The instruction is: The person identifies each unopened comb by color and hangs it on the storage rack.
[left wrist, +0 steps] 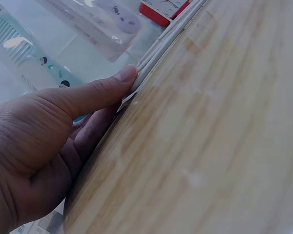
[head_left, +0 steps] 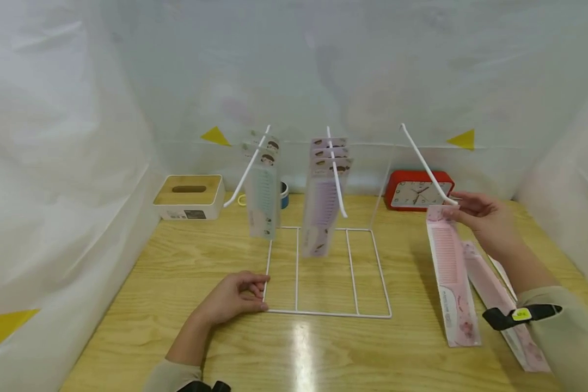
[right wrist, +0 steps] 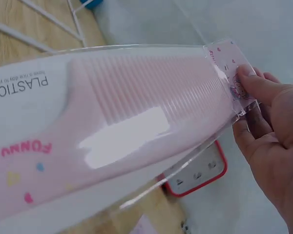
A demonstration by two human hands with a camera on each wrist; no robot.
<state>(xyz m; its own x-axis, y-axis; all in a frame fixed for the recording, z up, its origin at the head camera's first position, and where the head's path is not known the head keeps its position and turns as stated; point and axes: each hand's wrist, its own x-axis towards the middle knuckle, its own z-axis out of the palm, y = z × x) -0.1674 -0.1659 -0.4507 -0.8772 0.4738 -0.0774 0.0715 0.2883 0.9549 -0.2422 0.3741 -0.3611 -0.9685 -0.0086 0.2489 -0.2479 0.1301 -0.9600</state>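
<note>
A white wire rack [head_left: 323, 313] stands on the wooden table with three slanted hooks. Green comb packs [head_left: 262, 201] hang on its left hook and purple comb packs [head_left: 323, 201] on the middle one. The right hook [head_left: 423, 163] is bare. My right hand [head_left: 453, 209] pinches the header of a pink comb pack [head_left: 451, 272] right at that hook's tip, and the pack's lower end reaches down to the table. In the right wrist view, my right hand [right wrist: 249, 92] pinches the pink comb pack [right wrist: 127, 126] by its card end. My left hand [head_left: 261, 294] holds the rack's front left corner, thumb on the wire [left wrist: 166, 39].
More pink comb packs [head_left: 495, 296] lie on the table under my right forearm. A red alarm clock [head_left: 416, 190] stands behind the right hook. A tissue box with a wooden lid [head_left: 188, 196] sits at the back left. White sheeting closes in the table on three sides.
</note>
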